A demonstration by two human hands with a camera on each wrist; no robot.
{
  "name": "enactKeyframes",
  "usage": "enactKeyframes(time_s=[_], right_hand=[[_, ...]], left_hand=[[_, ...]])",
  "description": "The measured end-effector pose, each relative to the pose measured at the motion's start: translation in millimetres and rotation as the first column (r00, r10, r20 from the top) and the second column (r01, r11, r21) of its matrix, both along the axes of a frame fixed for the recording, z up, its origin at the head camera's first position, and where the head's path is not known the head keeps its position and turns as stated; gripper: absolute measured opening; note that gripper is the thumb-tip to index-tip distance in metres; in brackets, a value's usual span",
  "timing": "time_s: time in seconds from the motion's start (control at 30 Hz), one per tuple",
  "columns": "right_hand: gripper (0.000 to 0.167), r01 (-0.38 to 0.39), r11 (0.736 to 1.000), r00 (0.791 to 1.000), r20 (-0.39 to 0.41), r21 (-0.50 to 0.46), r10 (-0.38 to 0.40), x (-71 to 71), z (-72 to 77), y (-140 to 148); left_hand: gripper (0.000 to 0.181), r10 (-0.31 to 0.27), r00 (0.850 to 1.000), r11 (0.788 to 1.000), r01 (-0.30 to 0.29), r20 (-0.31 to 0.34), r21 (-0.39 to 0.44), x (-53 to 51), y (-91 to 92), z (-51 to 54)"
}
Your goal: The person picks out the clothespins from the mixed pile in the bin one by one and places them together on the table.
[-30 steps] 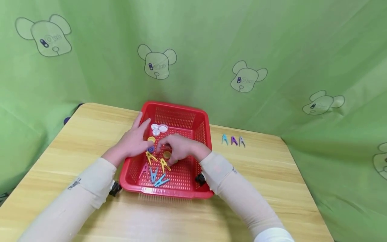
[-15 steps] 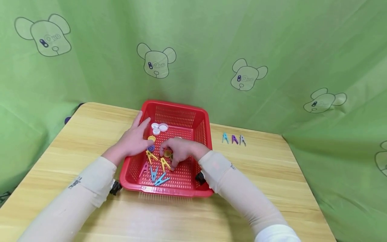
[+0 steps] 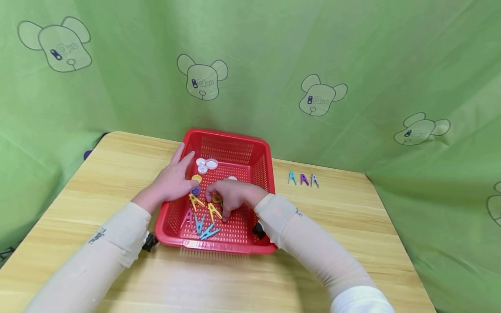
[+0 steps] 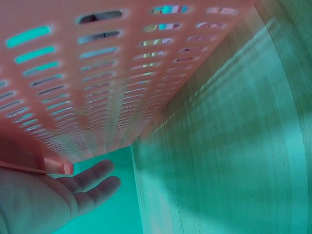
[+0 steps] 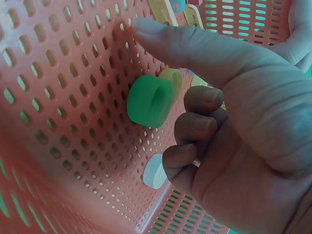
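Mid-frame, the right hand (image 3: 232,193), thumb spread from curled fingers, is beside the green cap (image 5: 144,101). The left hand (image 3: 172,180), spread, touches the red basket (image 3: 219,247).

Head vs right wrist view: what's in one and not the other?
Head only: the light-blue clothespin, purple clothespin and grey clothespin on the table; bear outlines on the green curtain.
Right wrist only: a clear look at the green cap, which the right hand largely covers in the head view, and that hand's palm side.
Both: the red basket, right hand, yellow clothespins.
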State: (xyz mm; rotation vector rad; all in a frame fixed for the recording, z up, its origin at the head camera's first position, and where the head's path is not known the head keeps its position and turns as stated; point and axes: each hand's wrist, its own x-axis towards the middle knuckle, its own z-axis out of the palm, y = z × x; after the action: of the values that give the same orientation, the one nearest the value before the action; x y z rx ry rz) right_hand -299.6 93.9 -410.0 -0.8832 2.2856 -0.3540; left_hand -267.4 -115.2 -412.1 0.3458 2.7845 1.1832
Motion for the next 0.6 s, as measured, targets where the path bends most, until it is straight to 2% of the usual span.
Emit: enactKeyframes(time_s=[0.23, 0.43, 0.6], right_hand=[[0.051, 0.018, 1.000, 1.000, -0.004, 0.012, -0.018, 1.7, -1.9, -0.7], [0.049, -0.044, 0.999, 0.998, -0.047, 0.018, 0.045, 2.4, -6.1, -3.8], [0.047, -0.062, 0.998, 0.996, -0.066, 0.033, 0.064, 2.9, -7.9, -6.9]], left_hand=[[0.088, -0.007, 1.000, 1.000, 0.007, -0.002, -0.002, -0.4, 0.1, 0.2], [0.090, -0.005, 1.000, 1.000, 0.004, -0.017, -0.023, -1.8, -0.6, -0.8], [0.089, -0.004, 1.000, 1.000, 0.003, -0.020, -0.025, -1.4, -0.9, -0.8]])
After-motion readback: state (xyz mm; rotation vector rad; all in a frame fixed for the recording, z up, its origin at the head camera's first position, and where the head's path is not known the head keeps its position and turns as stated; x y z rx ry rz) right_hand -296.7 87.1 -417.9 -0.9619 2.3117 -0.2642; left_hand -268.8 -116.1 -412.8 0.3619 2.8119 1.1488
